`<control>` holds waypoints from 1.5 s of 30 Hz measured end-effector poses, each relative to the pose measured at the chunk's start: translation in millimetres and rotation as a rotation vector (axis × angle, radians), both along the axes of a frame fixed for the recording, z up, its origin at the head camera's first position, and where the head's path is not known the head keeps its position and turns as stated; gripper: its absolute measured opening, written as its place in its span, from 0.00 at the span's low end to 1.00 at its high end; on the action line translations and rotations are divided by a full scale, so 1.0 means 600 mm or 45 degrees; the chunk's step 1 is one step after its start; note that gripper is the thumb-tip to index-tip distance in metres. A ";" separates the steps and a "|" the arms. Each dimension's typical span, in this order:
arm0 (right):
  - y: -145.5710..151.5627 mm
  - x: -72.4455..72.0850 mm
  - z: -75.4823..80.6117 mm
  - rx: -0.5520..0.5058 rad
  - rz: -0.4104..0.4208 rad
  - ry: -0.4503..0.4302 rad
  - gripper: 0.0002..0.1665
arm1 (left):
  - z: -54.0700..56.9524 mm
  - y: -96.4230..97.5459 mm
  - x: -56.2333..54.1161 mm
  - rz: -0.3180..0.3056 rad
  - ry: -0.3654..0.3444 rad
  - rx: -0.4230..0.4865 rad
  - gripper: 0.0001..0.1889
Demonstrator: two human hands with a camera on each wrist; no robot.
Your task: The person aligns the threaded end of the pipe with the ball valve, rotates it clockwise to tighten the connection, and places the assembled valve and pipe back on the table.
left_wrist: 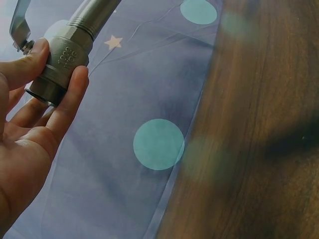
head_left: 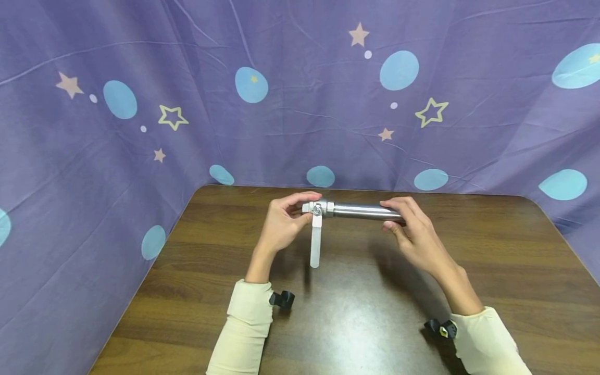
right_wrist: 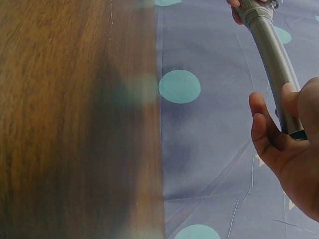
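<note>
My left hand [head_left: 280, 225] grips a metal ball valve [head_left: 321, 208] by its body, thumb on one side and fingers on the other. A flat lever handle [head_left: 315, 247] hangs down from the valve toward me in the head view. Joined to the valve's right side is a shiny metal pipe [head_left: 358, 210], held level above the table. Around the pipe's right end my right hand [head_left: 417, 237] curls its thumb and fingers. In the left wrist view, raised lettering shows on the valve body [left_wrist: 65, 57]. The right wrist view shows the pipe [right_wrist: 274, 59] running between both hands.
A brown wooden table [head_left: 197, 291] with rounded far corners lies beneath the hands. Behind it and along its left side hangs a purple curtain [head_left: 300, 120] with stars and blue dots. Small black wrist cameras [head_left: 282, 299] sit at both sleeve cuffs.
</note>
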State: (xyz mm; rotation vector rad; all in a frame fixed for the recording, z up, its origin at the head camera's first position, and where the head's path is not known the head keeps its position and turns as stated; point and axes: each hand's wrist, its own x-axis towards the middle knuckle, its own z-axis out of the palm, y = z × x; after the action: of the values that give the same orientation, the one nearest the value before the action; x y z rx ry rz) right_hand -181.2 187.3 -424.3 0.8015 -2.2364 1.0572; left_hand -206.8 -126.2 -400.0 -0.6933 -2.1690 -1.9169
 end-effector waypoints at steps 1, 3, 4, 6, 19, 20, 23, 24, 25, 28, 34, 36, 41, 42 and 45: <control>0.000 0.001 0.000 -0.005 0.007 0.003 0.33 | 0.000 0.000 0.000 0.000 0.001 -0.002 0.22; -0.001 0.002 0.001 -0.022 0.022 0.000 0.34 | 0.000 0.000 0.000 -0.001 0.003 -0.004 0.22; -0.001 0.002 0.001 -0.029 0.028 -0.005 0.33 | 0.000 0.000 0.000 -0.001 0.005 -0.006 0.22; -0.002 0.003 0.001 -0.039 0.037 -0.009 0.33 | -0.001 0.001 0.000 0.001 0.008 -0.010 0.22; 0.003 0.002 -0.005 0.020 -0.015 -0.101 0.27 | 0.001 0.004 0.003 -0.002 -0.008 -0.008 0.23; 0.003 0.002 -0.005 0.023 -0.019 -0.106 0.27 | 0.001 0.004 0.003 -0.004 -0.008 -0.008 0.23; 0.003 0.002 -0.005 0.028 -0.035 -0.117 0.26 | 0.002 0.005 0.004 -0.008 -0.007 -0.006 0.23; 0.002 0.003 -0.005 0.028 -0.040 -0.122 0.25 | 0.002 0.005 0.004 -0.009 -0.007 -0.007 0.23; 0.002 0.003 -0.005 0.026 -0.046 -0.128 0.24 | 0.002 0.005 0.004 -0.009 -0.006 -0.007 0.22; 0.001 0.004 -0.004 0.018 -0.053 -0.149 0.22 | 0.002 0.005 0.005 -0.008 -0.007 -0.012 0.22; 0.002 0.005 -0.004 0.023 -0.069 -0.145 0.20 | 0.003 0.005 0.006 -0.008 -0.005 -0.020 0.22; 0.001 0.004 -0.004 0.030 -0.070 -0.129 0.21 | 0.002 0.005 0.006 -0.010 -0.005 -0.017 0.22; 0.000 0.005 -0.004 0.035 -0.040 -0.140 0.25 | 0.002 0.004 0.006 0.007 -0.002 -0.014 0.23; 0.000 0.006 -0.004 0.041 -0.040 -0.147 0.27 | 0.002 0.004 0.005 0.012 0.001 -0.013 0.23; 0.000 0.008 -0.003 0.054 -0.045 -0.168 0.33 | 0.002 0.003 0.004 0.024 0.013 -0.008 0.23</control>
State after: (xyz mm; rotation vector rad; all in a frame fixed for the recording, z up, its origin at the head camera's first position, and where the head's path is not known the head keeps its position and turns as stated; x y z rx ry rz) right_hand -176.2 187.1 -426.1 0.7263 -2.3820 1.0776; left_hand -204.6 -124.4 -398.6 -0.6794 -2.1689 -1.8938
